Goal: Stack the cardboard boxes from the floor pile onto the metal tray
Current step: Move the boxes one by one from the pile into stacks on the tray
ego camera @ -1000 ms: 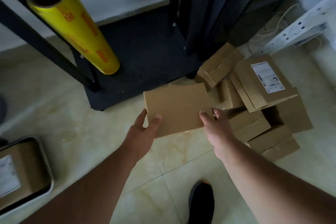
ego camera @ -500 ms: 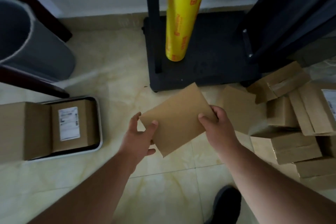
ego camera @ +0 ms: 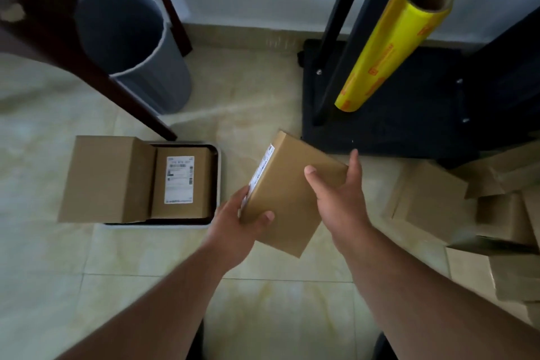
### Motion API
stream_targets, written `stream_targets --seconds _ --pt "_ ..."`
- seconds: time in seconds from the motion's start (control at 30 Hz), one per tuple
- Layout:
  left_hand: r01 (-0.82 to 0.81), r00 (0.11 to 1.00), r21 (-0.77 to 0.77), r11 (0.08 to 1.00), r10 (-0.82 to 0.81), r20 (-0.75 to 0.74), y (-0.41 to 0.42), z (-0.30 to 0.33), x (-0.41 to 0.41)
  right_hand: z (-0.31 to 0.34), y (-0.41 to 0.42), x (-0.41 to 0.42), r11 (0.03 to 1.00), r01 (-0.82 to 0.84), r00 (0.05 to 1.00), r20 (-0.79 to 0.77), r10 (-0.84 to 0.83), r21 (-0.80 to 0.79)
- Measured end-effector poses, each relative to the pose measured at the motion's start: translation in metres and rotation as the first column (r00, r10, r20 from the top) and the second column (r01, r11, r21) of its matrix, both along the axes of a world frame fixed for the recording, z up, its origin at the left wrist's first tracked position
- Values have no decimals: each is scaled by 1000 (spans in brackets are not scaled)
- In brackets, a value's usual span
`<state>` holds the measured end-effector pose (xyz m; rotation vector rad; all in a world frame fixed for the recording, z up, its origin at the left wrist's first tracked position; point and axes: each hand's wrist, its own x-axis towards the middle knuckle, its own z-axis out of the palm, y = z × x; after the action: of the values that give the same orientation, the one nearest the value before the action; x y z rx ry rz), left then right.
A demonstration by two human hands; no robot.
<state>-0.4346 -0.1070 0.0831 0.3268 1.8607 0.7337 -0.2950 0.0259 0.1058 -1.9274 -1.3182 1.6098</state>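
- I hold a flat cardboard box [ego camera: 287, 193] in the air above the tiled floor [ego camera: 257, 114], tilted, with its plain brown face up and a white label strip along its upper-left edge.
- My left hand [ego camera: 236, 228] grips the box's lower-left edge: the thumb lies curled over the top face, the fingers are tucked under and against the labelled side.
- My right hand [ego camera: 339, 202] clasps the box's right edge, thumb pressed on the top face and one finger stretched up along the far corner; the rest of the fingers are hidden behind the box.
- The box hangs just to the right of the metal tray [ego camera: 217, 178], apart from it, not yet over it.
- The tray lies on the floor and bears two cardboard boxes: a labelled box [ego camera: 181, 181] lying flat inside it, and a taller plain box [ego camera: 102, 178] on its left part, overhanging the tray's left side.
- To my right the floor pile [ego camera: 479, 213] of brown boxes lies jumbled against the frame's edge.
- Behind the held box a black base [ego camera: 380, 131] with black uprights carries a yellow roll of film [ego camera: 388, 47], leaning.
- Beyond the tray stands a grey round bin [ego camera: 140, 47], crossed by a dark wooden leg [ego camera: 96, 67] of some furniture.
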Motion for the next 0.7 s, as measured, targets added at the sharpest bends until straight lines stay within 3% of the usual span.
stream_targets --seconds 0.17,0.27,0.47,0.7 --pt "-224 960 0 975 221 171 -23 6 -26 -4 -26 -45 992 -129 991 47 129 -9" --pt "-303 936 -16 953 301 183 -40 8 -40 -7 -47 -68 975 -218 974 52 219 -32" --pt "-360 923 -54 931 364 125 -65 9 -74 -13 -86 -99 942 -310 933 150 327 -126" --pt "-284 958 -83 955 280 -58 -88 1 -107 -24 -105 -128 908 -379 911 98 400 -180"
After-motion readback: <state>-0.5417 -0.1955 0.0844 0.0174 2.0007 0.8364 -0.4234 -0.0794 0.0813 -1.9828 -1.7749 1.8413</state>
